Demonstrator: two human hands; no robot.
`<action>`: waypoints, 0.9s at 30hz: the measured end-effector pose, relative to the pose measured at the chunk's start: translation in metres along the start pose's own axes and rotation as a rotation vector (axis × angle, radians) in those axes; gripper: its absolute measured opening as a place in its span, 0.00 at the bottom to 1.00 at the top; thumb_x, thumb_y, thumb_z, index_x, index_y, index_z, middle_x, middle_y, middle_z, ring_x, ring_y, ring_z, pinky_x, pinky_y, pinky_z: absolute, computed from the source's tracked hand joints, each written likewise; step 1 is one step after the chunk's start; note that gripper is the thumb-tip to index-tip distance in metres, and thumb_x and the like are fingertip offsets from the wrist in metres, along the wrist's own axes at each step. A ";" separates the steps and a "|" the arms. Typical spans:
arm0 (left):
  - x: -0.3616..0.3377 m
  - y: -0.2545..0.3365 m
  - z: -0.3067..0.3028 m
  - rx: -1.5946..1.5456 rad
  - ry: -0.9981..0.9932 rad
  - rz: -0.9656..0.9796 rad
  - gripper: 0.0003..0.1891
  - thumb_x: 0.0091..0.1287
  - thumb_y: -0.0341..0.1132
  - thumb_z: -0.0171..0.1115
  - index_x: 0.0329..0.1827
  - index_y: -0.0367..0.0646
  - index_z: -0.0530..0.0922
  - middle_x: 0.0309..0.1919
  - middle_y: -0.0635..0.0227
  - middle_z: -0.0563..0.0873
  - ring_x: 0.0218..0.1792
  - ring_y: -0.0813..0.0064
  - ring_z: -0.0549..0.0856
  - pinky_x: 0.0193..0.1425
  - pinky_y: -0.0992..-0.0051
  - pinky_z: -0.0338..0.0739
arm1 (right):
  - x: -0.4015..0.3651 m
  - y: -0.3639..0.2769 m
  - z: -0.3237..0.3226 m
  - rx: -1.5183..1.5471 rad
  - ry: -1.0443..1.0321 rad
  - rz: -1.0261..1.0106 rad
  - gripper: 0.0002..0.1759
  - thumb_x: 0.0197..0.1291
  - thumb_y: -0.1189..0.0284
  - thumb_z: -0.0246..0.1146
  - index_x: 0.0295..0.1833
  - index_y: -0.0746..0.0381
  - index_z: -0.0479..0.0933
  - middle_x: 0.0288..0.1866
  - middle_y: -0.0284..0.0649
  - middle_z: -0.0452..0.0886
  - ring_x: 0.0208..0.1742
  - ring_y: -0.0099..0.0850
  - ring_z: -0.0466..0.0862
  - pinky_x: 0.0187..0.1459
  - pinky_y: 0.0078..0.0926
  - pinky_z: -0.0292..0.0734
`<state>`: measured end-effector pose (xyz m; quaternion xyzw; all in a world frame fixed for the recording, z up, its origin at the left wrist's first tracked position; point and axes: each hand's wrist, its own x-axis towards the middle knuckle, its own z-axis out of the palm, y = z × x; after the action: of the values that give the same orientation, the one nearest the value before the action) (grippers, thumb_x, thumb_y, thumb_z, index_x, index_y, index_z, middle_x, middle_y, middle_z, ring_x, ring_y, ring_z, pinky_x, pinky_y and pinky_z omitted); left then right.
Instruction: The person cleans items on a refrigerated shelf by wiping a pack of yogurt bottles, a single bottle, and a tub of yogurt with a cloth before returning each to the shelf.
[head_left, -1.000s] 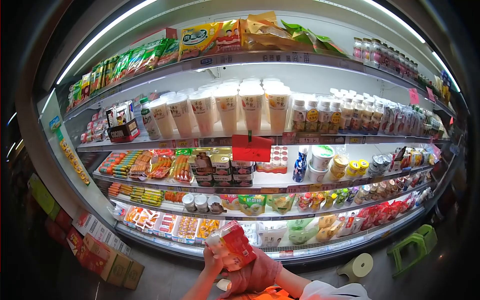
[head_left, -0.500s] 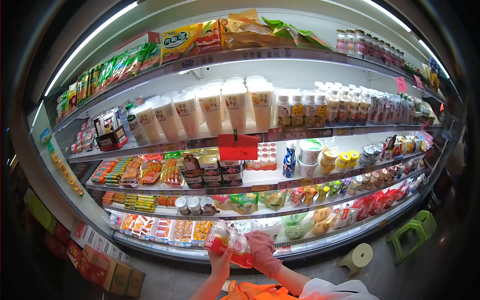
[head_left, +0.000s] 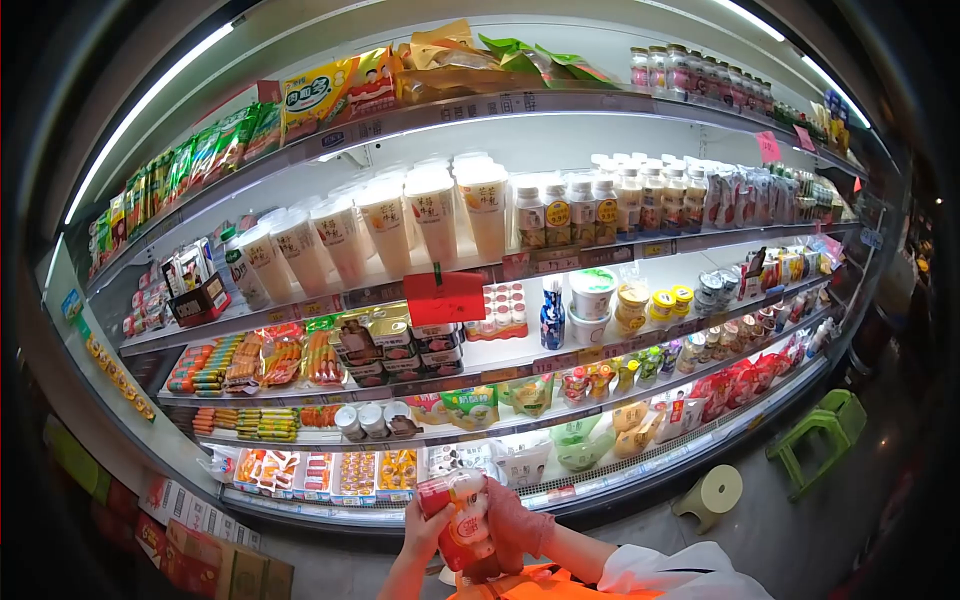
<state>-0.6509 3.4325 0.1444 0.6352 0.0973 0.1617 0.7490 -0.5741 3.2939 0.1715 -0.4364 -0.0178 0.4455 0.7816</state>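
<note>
left hand (head_left: 425,528) raised, fingers clamped on bottle pack (head_left: 462,522) | right hand (head_left: 518,520) gloved, fingers wrapped round it

place: shop | evidence: open chiller shelves (head_left: 560,262) — packaged drinks, snacks (red price tag (head_left: 444,297))

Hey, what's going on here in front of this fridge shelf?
A person stands at an open chilled display stocked with drinks and snacks, holding a red-wrapped multipack of small bottles in both hands. The left hand grips its left side and the right hand wraps around its right side. The pack is in the air in front of the lowest shelf, not set down.
</note>
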 end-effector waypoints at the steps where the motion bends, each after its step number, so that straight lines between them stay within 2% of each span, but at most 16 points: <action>1: -0.003 0.008 0.006 0.053 0.025 0.019 0.19 0.57 0.27 0.65 0.51 0.37 0.71 0.42 0.66 0.81 0.43 0.79 0.79 0.49 0.76 0.74 | -0.013 -0.014 0.014 0.148 0.079 0.055 0.21 0.71 0.54 0.43 0.55 0.58 0.71 0.43 0.36 0.78 0.43 0.23 0.78 0.48 0.20 0.75; 4: -0.007 0.018 0.021 0.212 0.056 0.213 0.18 0.54 0.26 0.68 0.47 0.37 0.73 0.39 0.66 0.80 0.42 0.78 0.79 0.47 0.76 0.75 | 0.036 0.027 -0.031 0.153 0.092 0.109 0.20 0.70 0.56 0.45 0.52 0.60 0.72 0.43 0.37 0.78 0.42 0.24 0.79 0.46 0.23 0.76; 5: -0.006 0.010 0.018 0.367 0.066 0.250 0.17 0.50 0.30 0.72 0.41 0.37 0.75 0.35 0.64 0.79 0.38 0.71 0.81 0.43 0.73 0.75 | 0.040 0.033 -0.038 0.112 0.089 0.067 0.19 0.70 0.57 0.46 0.51 0.60 0.73 0.43 0.37 0.79 0.42 0.25 0.80 0.46 0.24 0.76; 8: -0.011 0.009 0.019 0.767 0.032 0.466 0.17 0.48 0.31 0.73 0.38 0.38 0.76 0.31 0.64 0.77 0.33 0.66 0.79 0.37 0.72 0.72 | 0.012 0.003 -0.024 -0.468 0.098 -0.397 0.15 0.64 0.62 0.52 0.50 0.59 0.74 0.45 0.39 0.80 0.44 0.29 0.80 0.46 0.25 0.76; 9: -0.014 0.013 0.024 0.693 0.065 0.420 0.17 0.45 0.32 0.75 0.34 0.39 0.75 0.27 0.61 0.73 0.29 0.57 0.76 0.34 0.68 0.70 | 0.004 -0.006 -0.019 -0.827 0.149 -0.597 0.15 0.62 0.64 0.53 0.50 0.59 0.74 0.45 0.40 0.79 0.48 0.30 0.79 0.47 0.26 0.75; 10: -0.014 0.011 0.023 0.714 0.077 0.409 0.17 0.46 0.32 0.75 0.34 0.38 0.75 0.27 0.62 0.74 0.29 0.60 0.77 0.34 0.69 0.71 | 0.000 -0.009 -0.017 -1.187 0.200 -0.794 0.16 0.60 0.65 0.55 0.51 0.58 0.74 0.45 0.41 0.79 0.51 0.32 0.78 0.49 0.26 0.74; 14: -0.009 -0.019 0.008 0.615 0.176 0.283 0.18 0.47 0.34 0.75 0.37 0.38 0.76 0.30 0.61 0.79 0.31 0.67 0.81 0.36 0.72 0.74 | 0.042 0.017 -0.036 -1.173 0.025 -1.101 0.21 0.51 0.66 0.61 0.53 0.60 0.73 0.50 0.44 0.77 0.56 0.35 0.76 0.51 0.27 0.72; 15: -0.007 -0.024 0.006 0.544 0.214 0.233 0.18 0.47 0.34 0.75 0.37 0.37 0.76 0.30 0.60 0.81 0.32 0.68 0.82 0.37 0.72 0.75 | 0.027 0.008 -0.024 -1.306 0.043 -1.167 0.22 0.51 0.66 0.61 0.53 0.60 0.73 0.51 0.45 0.76 0.56 0.37 0.76 0.51 0.28 0.72; 16: -0.005 -0.025 0.007 0.429 0.256 0.245 0.16 0.52 0.33 0.72 0.40 0.37 0.77 0.31 0.64 0.83 0.33 0.76 0.81 0.39 0.75 0.75 | 0.016 0.000 -0.013 -1.438 0.062 -1.233 0.23 0.50 0.66 0.61 0.54 0.60 0.72 0.53 0.46 0.76 0.56 0.39 0.76 0.51 0.28 0.72; 17: -0.004 -0.024 0.005 0.348 0.281 0.225 0.15 0.55 0.32 0.70 0.42 0.36 0.77 0.33 0.66 0.82 0.34 0.78 0.80 0.40 0.76 0.75 | 0.011 -0.004 -0.003 -1.497 0.094 -1.301 0.22 0.51 0.66 0.61 0.53 0.60 0.72 0.53 0.46 0.76 0.55 0.43 0.76 0.47 0.34 0.73; 20: 0.001 -0.017 0.000 0.085 0.331 0.138 0.16 0.65 0.35 0.63 0.50 0.34 0.74 0.38 0.70 0.81 0.40 0.82 0.79 0.46 0.78 0.74 | 0.020 0.007 -0.009 -1.276 0.024 -0.984 0.14 0.51 0.65 0.63 0.43 0.58 0.76 0.38 0.46 0.82 0.35 0.42 0.81 0.36 0.34 0.76; 21: 0.005 -0.018 -0.005 0.011 0.362 0.136 0.16 0.66 0.37 0.62 0.50 0.35 0.74 0.39 0.69 0.81 0.40 0.81 0.79 0.47 0.78 0.73 | 0.018 0.020 -0.020 -1.489 0.184 -1.141 0.11 0.53 0.67 0.63 0.41 0.58 0.77 0.32 0.46 0.81 0.28 0.41 0.80 0.30 0.36 0.75; 23: 0.013 -0.014 -0.010 -0.143 0.419 0.130 0.18 0.68 0.41 0.60 0.52 0.36 0.74 0.42 0.68 0.81 0.43 0.78 0.79 0.49 0.77 0.74 | 0.072 0.068 -0.079 -1.441 0.258 -1.030 0.08 0.53 0.69 0.63 0.39 0.59 0.76 0.29 0.45 0.80 0.25 0.41 0.78 0.29 0.36 0.74; 25: 0.028 -0.010 -0.012 -0.313 0.453 0.083 0.20 0.69 0.45 0.57 0.55 0.39 0.72 0.47 0.67 0.80 0.47 0.76 0.80 0.51 0.72 0.75 | 0.063 0.076 -0.093 -1.478 0.310 -1.059 0.07 0.52 0.72 0.64 0.36 0.60 0.75 0.27 0.42 0.78 0.26 0.38 0.78 0.29 0.35 0.73; 26: 0.035 -0.013 -0.016 -0.399 0.468 0.032 0.21 0.69 0.47 0.56 0.56 0.41 0.72 0.50 0.68 0.80 0.49 0.74 0.80 0.53 0.70 0.75 | 0.040 0.039 -0.080 -1.540 0.320 -1.143 0.07 0.50 0.73 0.65 0.34 0.61 0.74 0.26 0.41 0.77 0.27 0.36 0.78 0.29 0.35 0.73; 27: 0.040 -0.014 -0.015 -0.488 0.475 -0.044 0.21 0.69 0.48 0.56 0.58 0.42 0.71 0.52 0.68 0.79 0.50 0.73 0.80 0.54 0.69 0.75 | 0.017 0.017 -0.073 -1.547 0.276 -0.994 0.08 0.48 0.75 0.65 0.33 0.60 0.73 0.28 0.41 0.77 0.33 0.34 0.78 0.34 0.36 0.73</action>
<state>-0.6175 3.4585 0.1306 0.3794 0.2411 0.3072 0.8387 -0.5451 3.2617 0.1082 -0.8275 -0.4017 -0.1321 0.3694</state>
